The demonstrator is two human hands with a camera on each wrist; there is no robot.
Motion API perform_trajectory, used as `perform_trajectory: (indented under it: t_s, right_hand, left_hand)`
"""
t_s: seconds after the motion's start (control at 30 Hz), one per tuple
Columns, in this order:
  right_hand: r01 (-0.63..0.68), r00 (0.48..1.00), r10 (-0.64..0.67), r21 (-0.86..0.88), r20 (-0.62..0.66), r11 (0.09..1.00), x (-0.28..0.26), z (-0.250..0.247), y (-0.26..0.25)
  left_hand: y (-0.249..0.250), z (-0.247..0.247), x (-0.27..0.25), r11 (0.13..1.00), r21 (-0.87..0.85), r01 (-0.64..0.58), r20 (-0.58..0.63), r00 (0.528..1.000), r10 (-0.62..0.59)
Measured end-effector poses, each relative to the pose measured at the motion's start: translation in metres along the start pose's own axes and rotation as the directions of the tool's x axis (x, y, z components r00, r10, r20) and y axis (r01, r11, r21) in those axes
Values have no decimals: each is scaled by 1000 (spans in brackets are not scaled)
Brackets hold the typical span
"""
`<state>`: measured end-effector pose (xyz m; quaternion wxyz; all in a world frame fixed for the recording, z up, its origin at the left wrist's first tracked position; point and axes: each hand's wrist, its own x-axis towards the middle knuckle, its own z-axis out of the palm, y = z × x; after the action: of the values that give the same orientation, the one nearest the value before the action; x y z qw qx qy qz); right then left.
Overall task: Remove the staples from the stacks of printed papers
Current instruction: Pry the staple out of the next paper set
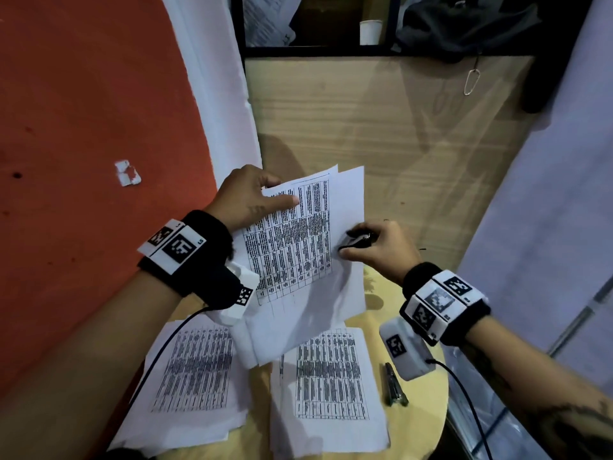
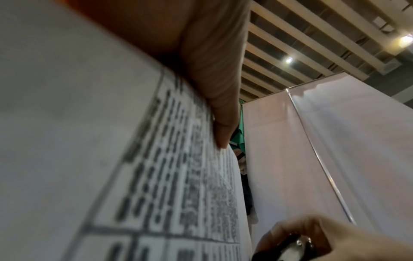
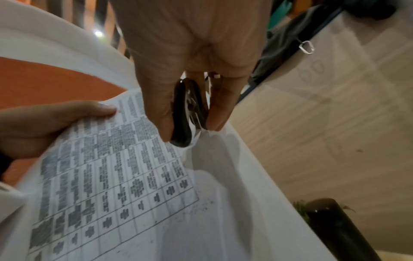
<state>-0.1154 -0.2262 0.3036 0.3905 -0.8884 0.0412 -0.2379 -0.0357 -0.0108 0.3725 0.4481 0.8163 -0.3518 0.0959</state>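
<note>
My left hand (image 1: 257, 197) holds a stack of printed papers (image 1: 298, 254) up off the table, thumb (image 1: 285, 201) pressed on the top sheet's printed table. In the left wrist view the thumb (image 2: 221, 106) lies along the sheet's edge (image 2: 178, 167). My right hand (image 1: 374, 242) pinches a black staple remover (image 1: 356, 240) at the right edge of the stack. The right wrist view shows the remover (image 3: 188, 113) squeezed between thumb and fingers, its tip on the paper (image 3: 134, 167). The staple itself is hidden.
Two more printed stacks (image 1: 195, 373) (image 1: 331, 383) lie on the yellow round table (image 1: 421, 403). A dark metal tool (image 1: 394, 386) lies at the table's right. An orange wall (image 1: 83, 161) stands left, a white partition (image 1: 547, 210) right. Wood floor (image 1: 381, 127) lies beyond.
</note>
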Motion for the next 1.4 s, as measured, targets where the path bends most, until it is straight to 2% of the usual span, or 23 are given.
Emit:
perform_trajectory:
  t_s: [0.1,0.17,0.27,0.4,0.5,0.6,0.67,0.7,0.77,0.83,0.87,0.93,1.0,1.1,1.2,1.23,1.33,1.4]
  right_hand:
    - [-125,991,109,255,77,959,4,4,10]
    - [-219,971,149,436,190,873,4,3,10]
    - [-338,915,118,572,386,748,8,-3,13]
    - [-369,884,32,654,466,660,16,-7,16]
    - [-340,883,-11,658,469,672,16,-9,15]
    - [-309,917,20,680,398,665,16,-21,11]
    - [-317,928,52,706,369,633,16,-29,10]
    - [-315,934,58,733,354,603,16,-30,12]
    - [-319,940,83,761,332,565,14,-30,15]
    - [-313,946,108,779,305,543,11,-25,16]
    - [-315,947,123,780,297,541,9,-22,15]
    - [-324,945,150,784,289,529,6,-11,10]
    - [-333,943,164,783,291,525,5,-1,10]
    - [-366,931,206,772,303,520,4,11,13]
    - [-405,913,283,746,294,529,-1,21,28]
    - [-416,906,316,736,283,533,-2,25,38]
    - [-517,842,440,701,313,491,-12,42,73]
    - [-602,783,502,649,367,466,-22,58,99]
  left_hand:
    - [-7,0,3,1000,-8,12,43,999,-12]
    - [-8,0,4,1000,-21,10,79,997,-9]
    - [-6,-3,5,997,-72,-3,149,989,13]
    - [-4,-7,2,984,-175,8,212,977,30]
    - [-6,-10,3,984,-176,16,191,981,18]
    - [-17,-22,5,998,-65,16,146,989,-6]
    - [-28,-29,1,997,-41,60,93,994,-56]
    - [-36,-31,-3,992,-73,99,40,995,-96]
    - [-58,-26,-18,936,-288,204,-26,975,-221]
    - [-79,-13,-35,780,-535,325,36,931,-363]
    - [-86,-2,-42,708,-605,364,89,915,-394]
    - [-93,19,-51,703,-609,367,66,907,-416]
    - [-93,33,-55,716,-615,329,-63,885,-461]
    - [-102,35,-60,701,-667,251,-171,864,-473]
    - [-127,22,-66,756,-593,279,-205,855,-476]
    - [-138,14,-69,766,-565,306,-211,844,-493]
    - [-182,-3,-83,786,-431,443,-228,790,-569]
    - [-210,-7,-99,760,-341,553,-244,729,-640]
